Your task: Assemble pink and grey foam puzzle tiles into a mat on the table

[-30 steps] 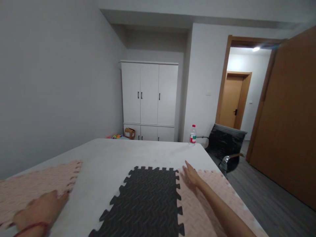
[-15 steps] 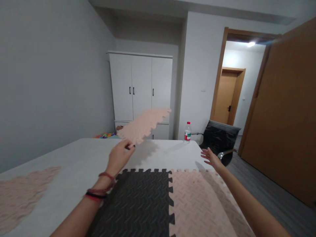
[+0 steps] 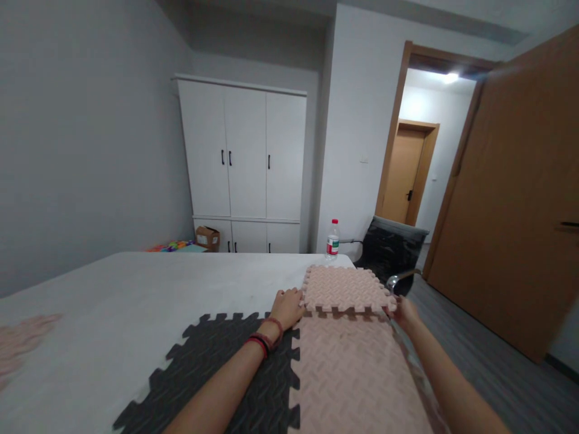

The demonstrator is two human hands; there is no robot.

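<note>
A pink foam mat tile (image 3: 346, 288) with toothed edges lies at the far end of the table, its near edge slightly raised over another pink tile (image 3: 348, 367). My left hand (image 3: 288, 307) grips its near left corner, fingers curled round the edge. At the near right corner, my right hand (image 3: 401, 310) pinches the same tile, its fingertips partly hidden. Left of the pink tile, a dark grey foam tile (image 3: 217, 355) is joined to it along interlocking teeth. My left forearm passes over the dark tile.
Another pink tile (image 3: 22, 343) lies at the table's left. A red-capped plastic bottle (image 3: 333, 241) stands near the far edge of the white table (image 3: 149, 283). Beyond are a black chair (image 3: 389, 247), a white wardrobe (image 3: 244, 157) and a cardboard box (image 3: 208, 239).
My left hand has brought the pink tile from the air at centre down and right, beyond the joined pink tile. My right hand has gone from open to holding its right corner.
</note>
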